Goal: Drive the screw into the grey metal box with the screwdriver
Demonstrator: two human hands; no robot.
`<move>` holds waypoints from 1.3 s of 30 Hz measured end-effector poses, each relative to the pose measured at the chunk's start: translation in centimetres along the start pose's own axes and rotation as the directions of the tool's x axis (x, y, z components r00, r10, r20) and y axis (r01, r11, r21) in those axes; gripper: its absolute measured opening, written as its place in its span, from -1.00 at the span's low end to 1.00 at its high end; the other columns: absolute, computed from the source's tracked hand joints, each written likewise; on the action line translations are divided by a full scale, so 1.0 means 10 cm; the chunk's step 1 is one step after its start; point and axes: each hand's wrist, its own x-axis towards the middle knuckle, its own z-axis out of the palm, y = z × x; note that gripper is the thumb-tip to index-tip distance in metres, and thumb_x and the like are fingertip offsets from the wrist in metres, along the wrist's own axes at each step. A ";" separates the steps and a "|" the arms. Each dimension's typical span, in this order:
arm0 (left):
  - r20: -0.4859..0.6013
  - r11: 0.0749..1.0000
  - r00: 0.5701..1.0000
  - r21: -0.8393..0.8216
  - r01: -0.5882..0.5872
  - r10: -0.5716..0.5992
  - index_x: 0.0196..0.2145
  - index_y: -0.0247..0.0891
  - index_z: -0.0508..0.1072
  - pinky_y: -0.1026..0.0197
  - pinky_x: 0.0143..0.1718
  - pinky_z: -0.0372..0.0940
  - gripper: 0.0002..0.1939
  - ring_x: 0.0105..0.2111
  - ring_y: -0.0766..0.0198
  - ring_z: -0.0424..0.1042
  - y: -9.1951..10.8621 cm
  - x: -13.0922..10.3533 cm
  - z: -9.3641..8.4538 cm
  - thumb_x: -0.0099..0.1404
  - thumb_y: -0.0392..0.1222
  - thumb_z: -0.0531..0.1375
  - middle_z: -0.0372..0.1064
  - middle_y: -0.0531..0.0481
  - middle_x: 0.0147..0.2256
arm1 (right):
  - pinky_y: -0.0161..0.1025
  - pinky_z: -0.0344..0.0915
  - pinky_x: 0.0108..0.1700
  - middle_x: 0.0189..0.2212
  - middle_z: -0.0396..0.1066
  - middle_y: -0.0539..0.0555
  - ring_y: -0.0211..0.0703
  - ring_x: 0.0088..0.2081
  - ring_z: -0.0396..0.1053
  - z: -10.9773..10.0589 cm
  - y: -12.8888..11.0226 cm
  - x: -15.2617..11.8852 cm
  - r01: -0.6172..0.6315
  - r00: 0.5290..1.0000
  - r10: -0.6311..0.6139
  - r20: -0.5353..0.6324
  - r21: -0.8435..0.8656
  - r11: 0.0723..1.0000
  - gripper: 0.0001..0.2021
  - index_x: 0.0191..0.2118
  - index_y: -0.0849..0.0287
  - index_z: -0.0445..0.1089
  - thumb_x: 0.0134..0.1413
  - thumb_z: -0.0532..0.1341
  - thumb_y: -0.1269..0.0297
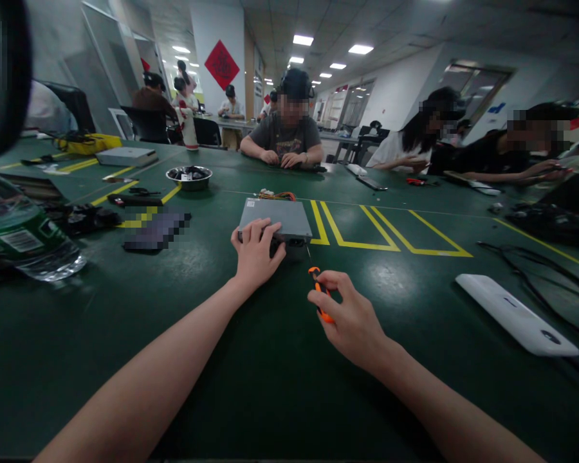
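A grey metal box (287,217) with a socket on its near side and coloured wires behind it lies on the green table (270,386). My left hand (258,254) rests on the box's near left part, fingers spread over its top and front edge. In my right hand (350,312) is a screwdriver (324,308) with an orange and black handle, held between thumb and fingers. Its thin shaft points up toward the box's near right corner. Whether the tip touches the box is too small to tell.
At the left stand a water bottle (24,238), a blurred dark phone-like object (157,229) and a metal bowl (189,182). A white device (516,314) and black cables lie at the right. People sit across the table.
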 end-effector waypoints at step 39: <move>0.034 0.998 0.999 0.054 -0.043 0.041 -0.13 -0.22 0.30 -0.10 0.15 -0.17 -0.65 0.01 0.01 0.17 0.35 0.17 0.04 0.17 -0.01 0.09 0.25 -0.16 -0.04 | -0.21 0.21 -0.28 -0.36 0.34 0.09 -0.18 -0.35 0.28 -0.07 0.04 0.03 -0.265 0.964 0.265 -0.002 0.033 0.964 -0.74 -0.18 0.22 0.30 0.14 0.04 0.15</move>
